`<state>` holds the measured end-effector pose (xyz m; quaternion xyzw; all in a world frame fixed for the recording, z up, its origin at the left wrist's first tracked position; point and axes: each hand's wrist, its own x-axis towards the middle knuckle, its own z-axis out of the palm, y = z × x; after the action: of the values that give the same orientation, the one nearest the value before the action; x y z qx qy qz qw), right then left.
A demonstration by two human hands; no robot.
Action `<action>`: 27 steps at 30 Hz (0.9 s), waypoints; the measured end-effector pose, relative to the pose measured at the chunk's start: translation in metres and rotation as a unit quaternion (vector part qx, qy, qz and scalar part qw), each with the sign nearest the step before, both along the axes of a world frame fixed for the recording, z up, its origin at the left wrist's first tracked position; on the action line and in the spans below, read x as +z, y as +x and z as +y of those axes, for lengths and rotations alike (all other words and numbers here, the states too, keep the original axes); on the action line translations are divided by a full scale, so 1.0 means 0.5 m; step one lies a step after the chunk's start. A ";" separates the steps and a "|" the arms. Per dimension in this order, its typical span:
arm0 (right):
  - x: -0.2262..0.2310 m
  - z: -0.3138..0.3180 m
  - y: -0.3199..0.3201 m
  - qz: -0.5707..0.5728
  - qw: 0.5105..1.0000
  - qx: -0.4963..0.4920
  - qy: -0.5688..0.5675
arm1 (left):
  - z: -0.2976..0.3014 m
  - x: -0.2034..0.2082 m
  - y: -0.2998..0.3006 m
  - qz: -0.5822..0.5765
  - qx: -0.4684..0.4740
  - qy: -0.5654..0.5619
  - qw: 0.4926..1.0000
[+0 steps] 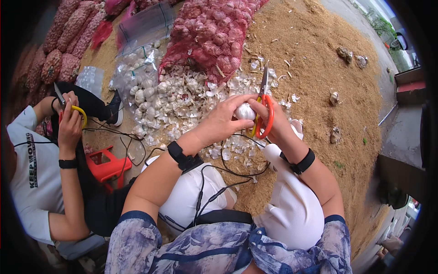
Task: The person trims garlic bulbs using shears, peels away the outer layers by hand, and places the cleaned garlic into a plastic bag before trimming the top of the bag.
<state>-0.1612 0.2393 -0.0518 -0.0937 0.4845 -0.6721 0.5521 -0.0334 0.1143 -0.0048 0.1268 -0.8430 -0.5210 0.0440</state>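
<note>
Between the thumb and fingers of my left hand [224, 116] sits a white garlic bulb [245, 112]. My right hand [275, 124] is closed around the scissors [271, 119], which have a red and a yellow handle loop. Their dark blades point away from me, beyond the bulb, and look nearly together. Both hands meet above my lap, close to each other. Past them, loose garlic bulbs and papery skins [182, 98] lie in a heap on the ground. The fingertips of my right hand are partly hidden by the handles.
A red mesh sack of garlic [207, 34] lies beyond the heap, beside a clear plastic bag [130, 77] of bulbs. At left, a co-worker's hand [70, 121] holds scissors near a red stool [107, 165]. Black cables [212, 166] cross my lap. Husks [315, 59] cover the ground.
</note>
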 end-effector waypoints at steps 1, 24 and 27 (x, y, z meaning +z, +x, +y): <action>-0.005 0.000 0.005 0.043 0.999 0.006 0.006 | 0.005 -0.013 -0.001 0.036 0.008 -0.082 0.996; -0.004 0.023 -0.025 0.044 0.988 -0.027 0.142 | -0.435 -0.219 0.442 -0.076 0.607 0.434 0.662; -0.005 0.013 -0.031 0.053 0.987 -0.043 0.146 | -0.550 -0.260 0.537 0.112 0.665 0.496 0.547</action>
<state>-0.1768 0.2458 -0.0545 -0.0261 0.6097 -0.6114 0.5038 0.2349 -0.1608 -0.1348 0.5933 -0.1133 -0.6878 0.4025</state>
